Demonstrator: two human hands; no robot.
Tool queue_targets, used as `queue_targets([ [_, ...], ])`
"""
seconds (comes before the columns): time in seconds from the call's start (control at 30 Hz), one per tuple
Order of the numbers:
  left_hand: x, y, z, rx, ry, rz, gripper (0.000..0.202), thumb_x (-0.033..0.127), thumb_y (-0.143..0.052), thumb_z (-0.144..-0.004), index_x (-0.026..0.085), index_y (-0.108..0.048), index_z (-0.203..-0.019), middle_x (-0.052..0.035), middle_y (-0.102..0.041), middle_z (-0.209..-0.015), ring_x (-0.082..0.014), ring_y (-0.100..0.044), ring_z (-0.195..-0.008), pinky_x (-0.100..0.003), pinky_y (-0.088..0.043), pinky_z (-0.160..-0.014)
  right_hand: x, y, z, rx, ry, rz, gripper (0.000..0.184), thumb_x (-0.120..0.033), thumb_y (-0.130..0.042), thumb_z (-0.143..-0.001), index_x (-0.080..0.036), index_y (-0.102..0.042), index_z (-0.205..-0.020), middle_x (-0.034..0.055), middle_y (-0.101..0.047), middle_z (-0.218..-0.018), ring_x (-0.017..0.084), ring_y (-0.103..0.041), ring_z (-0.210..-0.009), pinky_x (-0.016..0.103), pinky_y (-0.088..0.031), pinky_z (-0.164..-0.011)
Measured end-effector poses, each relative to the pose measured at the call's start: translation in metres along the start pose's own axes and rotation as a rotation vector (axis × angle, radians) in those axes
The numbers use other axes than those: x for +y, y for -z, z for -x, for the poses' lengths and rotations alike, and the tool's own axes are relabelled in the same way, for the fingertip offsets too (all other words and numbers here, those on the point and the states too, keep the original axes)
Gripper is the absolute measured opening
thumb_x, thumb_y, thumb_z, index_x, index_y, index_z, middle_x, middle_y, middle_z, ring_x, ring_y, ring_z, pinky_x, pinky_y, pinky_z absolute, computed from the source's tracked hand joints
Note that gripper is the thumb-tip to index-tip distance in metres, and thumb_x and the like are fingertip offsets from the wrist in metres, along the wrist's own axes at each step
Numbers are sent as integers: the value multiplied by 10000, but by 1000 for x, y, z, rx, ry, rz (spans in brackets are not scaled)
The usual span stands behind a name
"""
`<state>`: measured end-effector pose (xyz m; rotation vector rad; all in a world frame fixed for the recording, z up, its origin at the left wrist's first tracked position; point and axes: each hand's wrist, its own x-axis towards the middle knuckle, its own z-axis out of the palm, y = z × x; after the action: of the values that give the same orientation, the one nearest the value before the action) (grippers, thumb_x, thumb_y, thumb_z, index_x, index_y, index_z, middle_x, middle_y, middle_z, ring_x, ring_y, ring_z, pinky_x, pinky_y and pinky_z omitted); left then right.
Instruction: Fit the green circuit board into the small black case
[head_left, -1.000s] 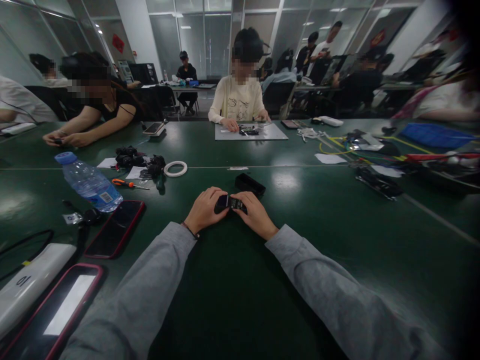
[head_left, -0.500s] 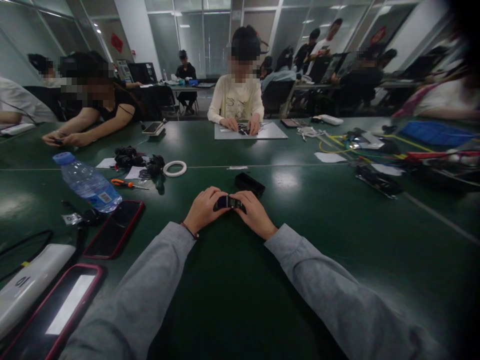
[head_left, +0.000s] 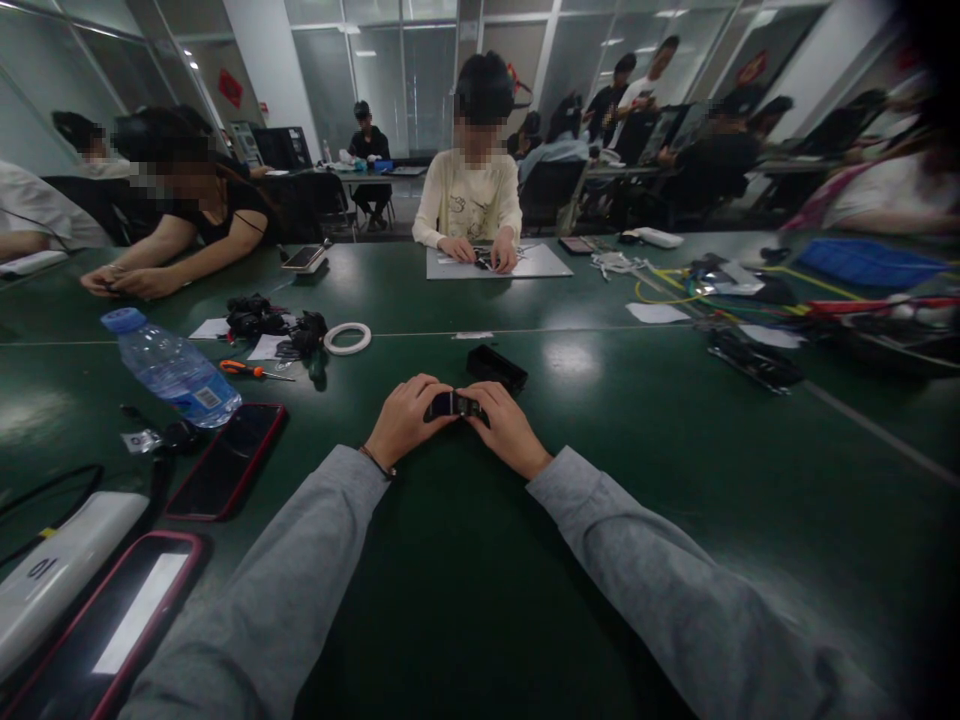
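A small black device (head_left: 452,404) rests on the green table (head_left: 465,600) between my two hands. My left hand (head_left: 405,420) curls around its left end with the fingers closed on it. From the other side, my right hand (head_left: 506,425) grips its right end in the same way. Both forearms are in grey sleeves. A black case-like part (head_left: 496,368) lies on the table just beyond my hands, apart from them.
To my left are a water bottle (head_left: 171,368), two red-edged phones (head_left: 225,460), a white power bank (head_left: 52,575), an orange screwdriver (head_left: 251,369), a white tape ring (head_left: 347,338) and black parts (head_left: 259,318). Cables and a blue tray (head_left: 870,265) lie at right. Other people work across the table.
My hands stay on the black device and turn it slightly between the fingers. The person opposite has brought both hands together on the grey mat.
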<state>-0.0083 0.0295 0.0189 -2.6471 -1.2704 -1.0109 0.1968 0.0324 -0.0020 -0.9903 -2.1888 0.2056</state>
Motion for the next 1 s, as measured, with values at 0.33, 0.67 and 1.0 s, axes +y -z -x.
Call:
queue_targets([
  [0.33,-5,-2,0,60,33,75,457,508,-582,-799,186,-537,-1120,-97,-593,-1082,-230,-564,-1015,-378,-466,-840,1,1,-1,49,-12,-54,419,-87,-566,-814,-220,-505,-1206,73,-539,-1120,241,-487,-1082,462,-433,-960],
  [0.67,-4,1,1,75,23,16,456,534,-579,-787,178,-566,-1071,-79,-631,-1046,-216,-579,-974,-361,-459,-819,3,-1,0,43,-25,-61,438,-71,-585,-801,-219,-502,-1205,62,-534,-1135,223,-478,-1096,424,-434,-968],
  [1.0,-5,0,0,118,56,35,507,538,-586,-779,171,-547,-1127,-98,-603,-1094,-220,-567,-1023,-361,-462,-835,5,1,0,82,-47,-99,434,-95,-611,-793,-222,-504,-1194,60,-536,-1137,221,-487,-1090,427,-428,-972],
])
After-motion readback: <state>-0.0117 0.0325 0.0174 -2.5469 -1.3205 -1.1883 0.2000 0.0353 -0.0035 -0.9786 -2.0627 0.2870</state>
